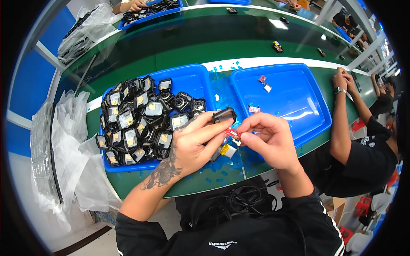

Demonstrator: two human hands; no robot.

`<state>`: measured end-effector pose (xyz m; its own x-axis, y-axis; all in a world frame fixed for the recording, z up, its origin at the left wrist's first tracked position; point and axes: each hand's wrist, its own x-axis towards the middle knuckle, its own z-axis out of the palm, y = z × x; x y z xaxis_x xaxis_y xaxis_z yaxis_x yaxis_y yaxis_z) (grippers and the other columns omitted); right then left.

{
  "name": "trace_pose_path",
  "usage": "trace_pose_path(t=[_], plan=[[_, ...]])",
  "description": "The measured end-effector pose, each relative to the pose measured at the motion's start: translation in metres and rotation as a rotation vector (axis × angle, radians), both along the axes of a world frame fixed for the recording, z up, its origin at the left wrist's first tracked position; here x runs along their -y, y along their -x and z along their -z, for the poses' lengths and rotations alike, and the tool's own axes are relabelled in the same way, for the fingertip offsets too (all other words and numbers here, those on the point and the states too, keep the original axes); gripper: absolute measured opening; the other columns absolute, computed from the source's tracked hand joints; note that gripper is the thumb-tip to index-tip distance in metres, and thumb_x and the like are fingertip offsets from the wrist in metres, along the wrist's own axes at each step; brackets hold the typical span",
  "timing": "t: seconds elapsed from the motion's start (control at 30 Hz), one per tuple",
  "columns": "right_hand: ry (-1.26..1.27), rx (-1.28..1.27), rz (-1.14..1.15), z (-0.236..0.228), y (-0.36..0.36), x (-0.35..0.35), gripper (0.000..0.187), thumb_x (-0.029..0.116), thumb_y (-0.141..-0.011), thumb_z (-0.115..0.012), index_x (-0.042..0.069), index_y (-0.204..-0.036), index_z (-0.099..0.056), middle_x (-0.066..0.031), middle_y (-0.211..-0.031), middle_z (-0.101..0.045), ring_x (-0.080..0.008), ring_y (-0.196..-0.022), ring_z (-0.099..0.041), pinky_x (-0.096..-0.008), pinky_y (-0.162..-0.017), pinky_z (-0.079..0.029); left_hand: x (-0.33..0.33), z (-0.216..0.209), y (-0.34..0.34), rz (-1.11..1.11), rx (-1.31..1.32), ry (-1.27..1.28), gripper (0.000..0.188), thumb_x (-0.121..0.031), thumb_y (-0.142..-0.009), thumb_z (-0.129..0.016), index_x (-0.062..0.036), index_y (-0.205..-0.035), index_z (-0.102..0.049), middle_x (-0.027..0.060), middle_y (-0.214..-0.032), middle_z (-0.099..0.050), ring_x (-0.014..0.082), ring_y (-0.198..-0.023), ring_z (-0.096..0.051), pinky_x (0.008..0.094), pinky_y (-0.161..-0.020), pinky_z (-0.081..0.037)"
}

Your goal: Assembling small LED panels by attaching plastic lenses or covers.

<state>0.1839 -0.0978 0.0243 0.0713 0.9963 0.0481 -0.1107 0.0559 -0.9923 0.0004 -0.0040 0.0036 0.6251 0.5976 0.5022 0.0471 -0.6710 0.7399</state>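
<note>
My left hand (190, 147) is closed around a black watch-like case (224, 115), which sticks out above its fingers. Between both hands is a small red-and-white strip-like part (232, 133); the fingertips of my right hand (269, 141) pinch its right end. Just below the fingers, a small silver battery with yellow tape (227, 150) is in view; how it is supported or attached I cannot tell. To the left, a blue tray (196, 77) holds a heap of black watch cases (141, 121), many with pale rectangular pads.
A second blue tray (294, 102) at the right holds a few small red and silver parts (267, 88). Blue film scraps (220, 175) litter the green bench. Beyond it runs a green conveyor (213, 38) with scattered parts. A co-worker (363, 141) sits at the right; plastic sheeting (83, 158) hangs left.
</note>
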Motion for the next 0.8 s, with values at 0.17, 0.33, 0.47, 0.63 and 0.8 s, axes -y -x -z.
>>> trace_pose_path(t=[0.17, 0.33, 0.47, 0.63, 0.8], plan=[[-0.097, 0.276, -0.022, -0.012, -0.002, -0.001, 0.015, -0.002, -0.086, -0.067, -0.003, -0.101, -0.067, -0.0072, -0.096, -0.065, -0.0124, -0.091, -0.064, -0.0249, -0.075, -0.057, 0.001, 0.004, -0.002, 0.019, 0.048, -0.064, 0.030, 0.005, -0.079, -0.071, 0.0000, -0.108, -0.070, 0.0162, -0.109, -0.066, 0.0213, -0.087, -0.069, 0.0278, -0.071, -0.057], [-0.006, 0.116, -0.185, -0.005, -0.014, -0.002, 0.008, -0.002, -0.085, -0.068, -0.002, -0.093, -0.066, -0.0069, -0.096, -0.063, -0.0117, -0.090, -0.062, -0.0234, -0.074, -0.056, -0.002, 0.006, -0.001, 0.075, 0.055, -0.124, 0.026, 0.000, -0.078, -0.074, -0.0020, -0.104, -0.072, 0.0127, -0.105, -0.066, 0.0185, -0.079, -0.069, 0.0258, -0.065, -0.056], [-0.007, 0.010, -0.184, -0.004, -0.020, 0.000, 0.005, -0.001, -0.086, -0.068, -0.002, -0.090, -0.065, -0.0059, -0.095, -0.062, -0.0107, -0.088, -0.061, -0.0220, -0.072, -0.054, -0.003, -0.007, 0.004, 0.174, -0.028, 0.075, 0.018, -0.002, -0.077, -0.076, -0.0041, -0.095, -0.074, 0.0091, -0.088, -0.066, 0.0152, -0.074, -0.067, 0.0230, -0.060, -0.053], [0.001, 0.380, 0.029, -0.012, -0.013, 0.003, 0.005, 0.000, -0.086, -0.067, -0.002, -0.090, -0.064, -0.0060, -0.091, -0.062, -0.0114, -0.084, -0.061, -0.0248, -0.067, -0.054, 0.004, 0.001, -0.001, 0.183, -0.007, 0.571, 0.010, -0.004, -0.086, -0.070, 0.0028, -0.093, -0.071, 0.0080, -0.088, -0.067, 0.0092, -0.077, -0.065, 0.0224, -0.066, -0.055], [-0.001, 0.566, 0.129, -0.005, -0.006, 0.007, 0.006, 0.000, -0.086, -0.066, -0.001, -0.090, -0.062, -0.0066, -0.084, -0.062, -0.0116, -0.078, -0.062, -0.0255, -0.064, -0.053, 0.011, 0.006, -0.007, 0.099, 0.044, 0.682, 0.012, -0.005, -0.088, -0.068, 0.0055, -0.093, -0.070, 0.0088, -0.089, -0.067, 0.0103, -0.083, -0.067, 0.0230, -0.074, -0.058]])
